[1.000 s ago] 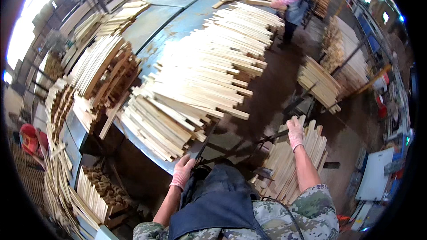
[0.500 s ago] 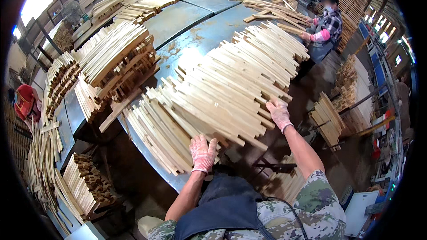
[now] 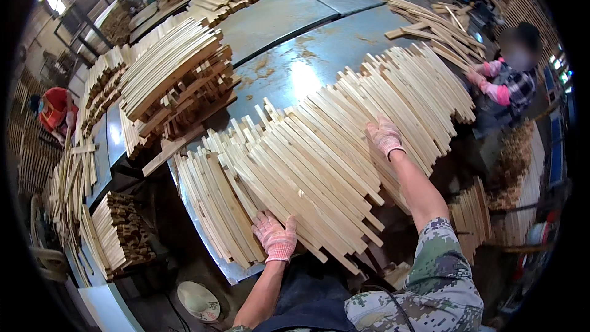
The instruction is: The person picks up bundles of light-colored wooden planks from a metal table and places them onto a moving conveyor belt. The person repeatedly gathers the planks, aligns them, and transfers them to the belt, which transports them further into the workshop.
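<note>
Co-wkr's head (image 3: 520, 46) blurred, L grip (image 3: 275, 237) underside hidden

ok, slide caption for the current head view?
Gloved left hand and right hand on wooden sticks laid side by side on a metal table, a co-worker at right.

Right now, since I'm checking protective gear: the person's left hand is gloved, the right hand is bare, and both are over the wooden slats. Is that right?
Not quite: the right hand is gloved too, as the head view shows. The left hand is gloved, and both are over the wooden slats.
</note>
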`<state>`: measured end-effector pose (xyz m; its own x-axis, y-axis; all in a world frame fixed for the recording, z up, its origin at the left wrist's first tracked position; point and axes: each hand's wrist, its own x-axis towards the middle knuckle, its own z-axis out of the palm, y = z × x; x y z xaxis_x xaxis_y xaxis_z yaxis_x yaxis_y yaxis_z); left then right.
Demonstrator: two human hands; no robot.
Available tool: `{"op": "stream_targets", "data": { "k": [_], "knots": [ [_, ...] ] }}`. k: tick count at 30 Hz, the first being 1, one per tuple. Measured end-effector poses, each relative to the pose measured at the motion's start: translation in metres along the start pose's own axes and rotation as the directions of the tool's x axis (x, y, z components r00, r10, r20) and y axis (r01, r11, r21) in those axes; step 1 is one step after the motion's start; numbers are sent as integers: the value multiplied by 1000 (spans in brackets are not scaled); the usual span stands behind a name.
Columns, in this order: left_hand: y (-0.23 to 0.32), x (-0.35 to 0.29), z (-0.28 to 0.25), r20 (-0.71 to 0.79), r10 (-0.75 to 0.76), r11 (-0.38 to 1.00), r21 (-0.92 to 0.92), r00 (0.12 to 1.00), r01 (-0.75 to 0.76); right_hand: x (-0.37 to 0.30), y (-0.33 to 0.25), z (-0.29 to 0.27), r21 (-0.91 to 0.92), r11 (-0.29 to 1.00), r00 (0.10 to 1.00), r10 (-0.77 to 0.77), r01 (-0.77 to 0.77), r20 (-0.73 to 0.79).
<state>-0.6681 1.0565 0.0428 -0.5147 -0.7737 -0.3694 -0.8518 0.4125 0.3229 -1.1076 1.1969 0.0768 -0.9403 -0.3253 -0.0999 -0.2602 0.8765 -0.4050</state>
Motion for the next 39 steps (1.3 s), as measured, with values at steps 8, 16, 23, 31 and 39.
{"op": "stream_targets", "data": {
  "k": [8, 16, 23, 31, 39],
  "knots": [
    [34, 1, -22, 64, -131, 952, -269, 989, 144, 25, -14, 23, -176, 984, 990, 25, 0, 141],
    [29, 3, 10, 43, -258, 639, -742, 965, 204, 34, -4, 30, -112, 993, 975, -17, 42, 222],
    [35, 10, -1, 232, -168, -129, -969, 958, 212, 33, -4, 27, -198, 939, 947, -238, 281, 214],
    [32, 4, -18, 233, -114, -198, -958, 966, 208, 29, 20, 43, -63, 880, 882, -467, 470, 62],
    [0, -31, -13, 30, -253, -39, -999, 967, 21, 19, -50, 32, 465, 885, 927, -179, 6, 330]
  ]
}}
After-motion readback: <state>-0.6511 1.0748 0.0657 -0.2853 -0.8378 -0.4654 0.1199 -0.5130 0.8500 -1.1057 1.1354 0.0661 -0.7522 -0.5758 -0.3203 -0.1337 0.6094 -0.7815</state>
